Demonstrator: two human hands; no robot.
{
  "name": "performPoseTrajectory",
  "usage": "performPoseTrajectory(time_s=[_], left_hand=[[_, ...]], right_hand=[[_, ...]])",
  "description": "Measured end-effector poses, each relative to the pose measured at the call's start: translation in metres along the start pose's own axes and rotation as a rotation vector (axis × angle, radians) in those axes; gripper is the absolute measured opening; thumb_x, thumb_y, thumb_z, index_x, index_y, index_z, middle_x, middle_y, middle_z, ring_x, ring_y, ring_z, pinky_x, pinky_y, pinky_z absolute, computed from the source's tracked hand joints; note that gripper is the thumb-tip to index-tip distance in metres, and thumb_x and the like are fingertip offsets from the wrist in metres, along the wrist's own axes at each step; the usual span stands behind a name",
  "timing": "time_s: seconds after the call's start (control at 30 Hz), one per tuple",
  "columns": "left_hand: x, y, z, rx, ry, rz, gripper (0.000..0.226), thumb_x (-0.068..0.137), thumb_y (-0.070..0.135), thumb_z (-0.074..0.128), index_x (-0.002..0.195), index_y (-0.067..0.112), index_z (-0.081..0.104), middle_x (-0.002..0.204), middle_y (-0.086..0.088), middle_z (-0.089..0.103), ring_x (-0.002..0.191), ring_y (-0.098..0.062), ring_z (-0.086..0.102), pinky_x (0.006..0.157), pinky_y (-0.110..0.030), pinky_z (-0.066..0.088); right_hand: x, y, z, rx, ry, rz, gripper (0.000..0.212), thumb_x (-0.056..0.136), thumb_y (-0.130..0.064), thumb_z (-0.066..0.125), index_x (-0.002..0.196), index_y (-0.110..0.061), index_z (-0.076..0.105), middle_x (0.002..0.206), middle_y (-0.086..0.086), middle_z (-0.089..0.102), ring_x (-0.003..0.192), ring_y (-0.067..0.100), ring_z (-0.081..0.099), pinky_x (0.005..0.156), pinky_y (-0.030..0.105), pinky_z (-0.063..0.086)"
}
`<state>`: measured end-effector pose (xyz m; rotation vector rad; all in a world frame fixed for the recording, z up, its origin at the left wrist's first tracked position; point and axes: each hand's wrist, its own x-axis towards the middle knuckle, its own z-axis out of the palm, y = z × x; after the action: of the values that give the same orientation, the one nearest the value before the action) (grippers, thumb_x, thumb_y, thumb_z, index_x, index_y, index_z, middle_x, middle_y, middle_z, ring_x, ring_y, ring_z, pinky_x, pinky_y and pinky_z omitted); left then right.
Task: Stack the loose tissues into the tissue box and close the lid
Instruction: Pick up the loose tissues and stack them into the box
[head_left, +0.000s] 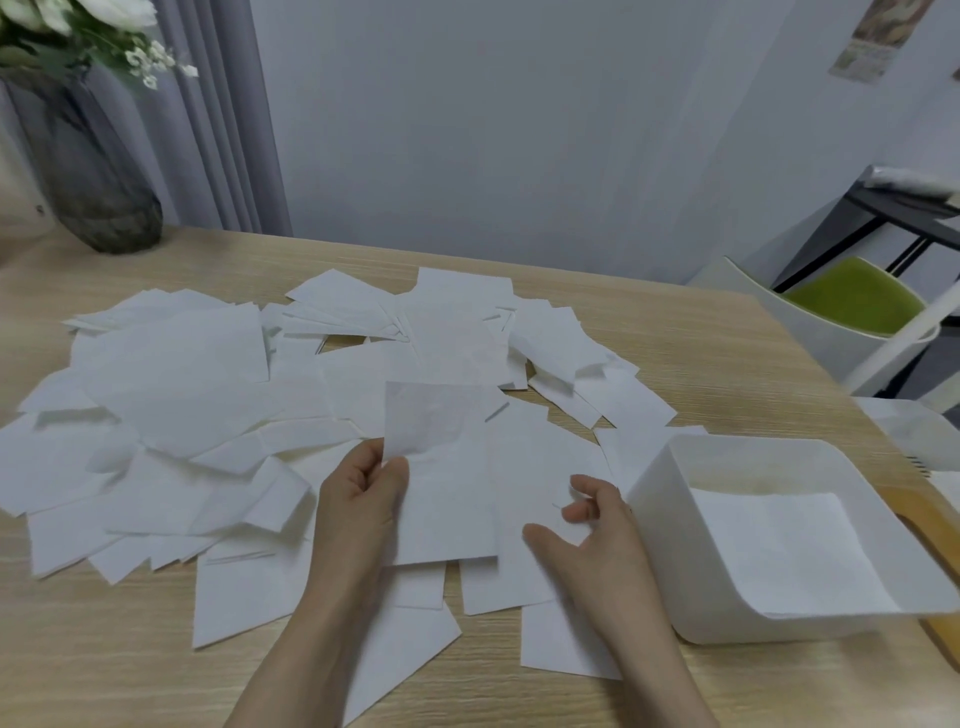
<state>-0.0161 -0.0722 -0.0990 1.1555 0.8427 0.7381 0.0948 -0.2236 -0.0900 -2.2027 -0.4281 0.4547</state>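
Note:
Several loose white tissues (176, 395) lie spread over the wooden table (717, 358). My left hand (358, 499) pinches the left edge of one tissue (441, 467) and holds it lifted above the pile. My right hand (587, 525) hovers just right of that tissue with fingers apart, resting over other flat tissues. A white tissue box (660, 499) stands open at the right, with a tissue (779, 545) lying flat inside. Under the box's far right side a wooden piece (919, 514) shows, perhaps the lid.
A dark glass vase (88, 171) with white flowers stands at the table's back left corner. A white container (919, 431) sits at the right table edge. Beyond it are a white chair with a green cushion (857, 301) and a black rack (904, 213).

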Motion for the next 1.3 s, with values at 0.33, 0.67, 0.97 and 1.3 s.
performPoseTrajectory(time_s=[0.33,0.67,0.97,1.3], left_hand=[[0.001,-0.002,0.001,0.035,-0.011,-0.003,0.027,0.094,0.0,0.052,0.092,0.018,0.072,0.087,-0.002,0.076,0.081,-0.02,0.067,0.077,-0.037,0.049],[0.003,-0.004,0.001,0.013,0.007,-0.021,0.025,0.093,0.008,0.055,0.089,0.024,0.073,0.09,-0.003,0.076,0.085,-0.022,0.068,0.079,-0.039,0.05],[0.004,-0.004,0.001,0.038,0.0,-0.026,0.025,0.097,0.007,0.05,0.098,0.021,0.071,0.092,0.0,0.076,0.088,-0.021,0.07,0.08,-0.038,0.052],[0.004,-0.004,0.001,0.04,-0.002,-0.043,0.026,0.097,0.007,0.049,0.101,0.021,0.071,0.095,-0.002,0.076,0.095,-0.029,0.07,0.088,-0.048,0.053]], right_hand=[[0.01,-0.005,0.0,-0.078,-0.039,-0.002,0.016,0.079,-0.033,0.068,0.089,-0.028,0.058,0.06,-0.013,0.05,0.061,0.006,0.05,0.066,0.033,0.047],[0.009,0.004,-0.007,0.117,0.133,-0.054,0.016,0.092,-0.022,0.06,0.079,-0.014,0.056,0.04,-0.013,0.042,0.042,0.005,0.038,0.051,0.029,0.031],[0.001,-0.001,-0.008,0.319,0.26,-0.15,0.016,0.094,-0.012,0.058,0.078,-0.017,0.058,0.046,-0.013,0.053,0.047,0.003,0.044,0.05,0.013,0.036],[-0.006,-0.012,-0.01,0.481,0.371,-0.194,0.014,0.094,-0.013,0.058,0.081,-0.019,0.057,0.053,-0.02,0.06,0.051,-0.005,0.052,0.052,0.006,0.038]])
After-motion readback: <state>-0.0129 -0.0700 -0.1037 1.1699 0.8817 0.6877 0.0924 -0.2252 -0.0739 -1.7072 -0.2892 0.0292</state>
